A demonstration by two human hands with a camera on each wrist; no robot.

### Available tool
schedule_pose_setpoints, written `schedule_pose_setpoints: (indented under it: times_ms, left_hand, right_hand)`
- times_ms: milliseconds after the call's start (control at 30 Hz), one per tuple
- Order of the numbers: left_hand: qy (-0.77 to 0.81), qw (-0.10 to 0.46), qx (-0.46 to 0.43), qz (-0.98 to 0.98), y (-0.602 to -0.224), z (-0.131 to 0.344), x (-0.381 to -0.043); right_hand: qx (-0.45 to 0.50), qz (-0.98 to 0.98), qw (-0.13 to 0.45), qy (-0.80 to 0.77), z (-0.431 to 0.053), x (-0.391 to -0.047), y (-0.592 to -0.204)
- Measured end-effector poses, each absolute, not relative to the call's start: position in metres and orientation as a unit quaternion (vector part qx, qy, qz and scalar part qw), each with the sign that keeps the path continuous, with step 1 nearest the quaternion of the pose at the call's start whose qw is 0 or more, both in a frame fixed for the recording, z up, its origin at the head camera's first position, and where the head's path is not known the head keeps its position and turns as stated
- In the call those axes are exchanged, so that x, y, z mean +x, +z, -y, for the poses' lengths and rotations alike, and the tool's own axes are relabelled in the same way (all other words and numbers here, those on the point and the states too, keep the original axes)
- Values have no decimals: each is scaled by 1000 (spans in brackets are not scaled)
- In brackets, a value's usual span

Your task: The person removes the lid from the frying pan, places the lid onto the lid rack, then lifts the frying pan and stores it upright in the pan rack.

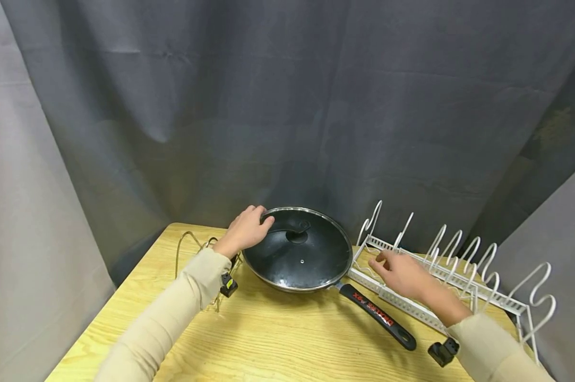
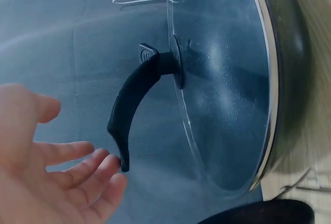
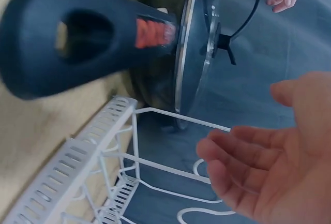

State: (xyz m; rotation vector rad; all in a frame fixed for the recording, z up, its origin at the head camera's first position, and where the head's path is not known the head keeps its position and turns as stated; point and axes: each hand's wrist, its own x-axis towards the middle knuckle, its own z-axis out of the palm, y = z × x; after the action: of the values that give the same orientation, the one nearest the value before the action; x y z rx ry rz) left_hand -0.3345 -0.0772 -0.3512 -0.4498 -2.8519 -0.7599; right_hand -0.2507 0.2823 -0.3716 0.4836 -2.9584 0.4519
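A black frying pan sits on the table under a glass lid. The lid has a dark curved handle rising from its middle. My left hand is over the lid's left side, its fingers loosely extended, fingertips right at the free end of that handle in the left wrist view. Red lettering marks the pan's black handle, which points toward the front right. Above a white rack, my right hand hovers with fingers loosely bent and nothing in them.
The rack's slotted rails and tall wire loops stretch along the table's right side. Thin wires lie behind the left wrist. Bare wood shows in front of the pan. A grey curtain hangs directly behind the table.
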Motion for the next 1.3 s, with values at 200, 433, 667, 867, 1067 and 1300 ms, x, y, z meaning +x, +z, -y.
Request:
schedule_pose_setpoints:
  times_ms: [200,433,667,867,1067,1300]
  left_hand:
    - [-284,73,-148,944,-360,70,-342]
    - [-337,80,-145,927,-373,66,-356]
    - [-359,89,-145,918,-378,66,-364]
    - [-366,72,-160,914,-380,61,-374]
    - [-362,47,-180,914,-382,53,-380]
    - [-330,-26,-185,925,-384,52,-381]
  right_hand:
    - [152,969,-6,193,-285,-237,-391]
    - [163,952,-69,249,-288,-223,-414]
    - [180,890,-192,372,-298,-218,-433]
    - [161,817,-272,482,-305,-216,-445]
    - [130,782,-295,534,-306,-214,-449]
    - [152,765,-302,548,-308,-216,-455]
